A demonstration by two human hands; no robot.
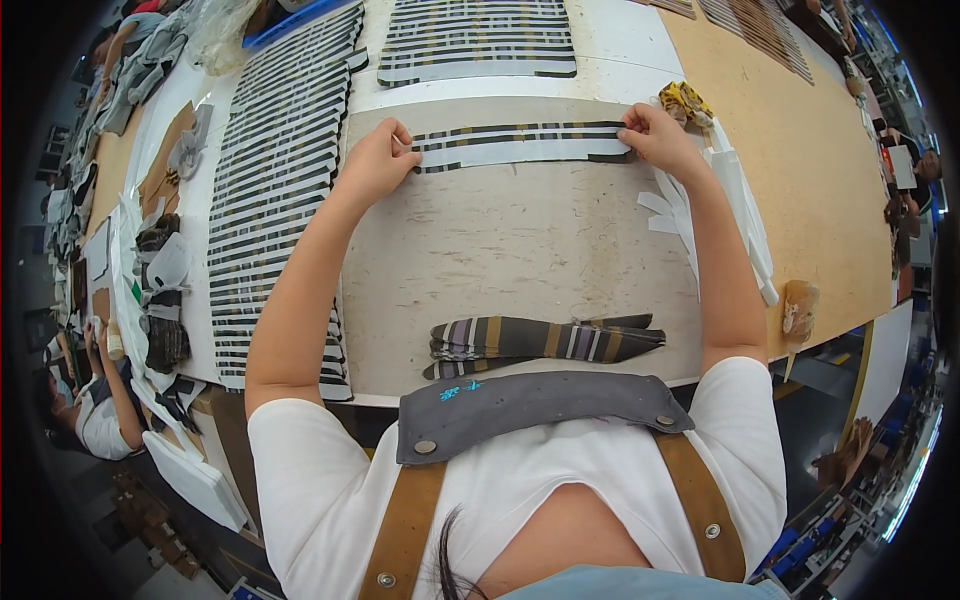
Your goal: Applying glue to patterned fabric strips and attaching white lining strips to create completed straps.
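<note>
Looks like a busy workshop. One long desk (520,240) runs away from the camera, with a worn grey-beige top in the middle, a white section (620,45) further back and a brown board surface (800,150) on the right. The floor (90,500) on the lower left is dark grey, with cardboard boxes (150,510) sitting on it. Another person (95,415) sits at the left edge of the desk. Light is bright and even, no hard shadows. Right side is dim aisle clutter, too small to make out.
</note>
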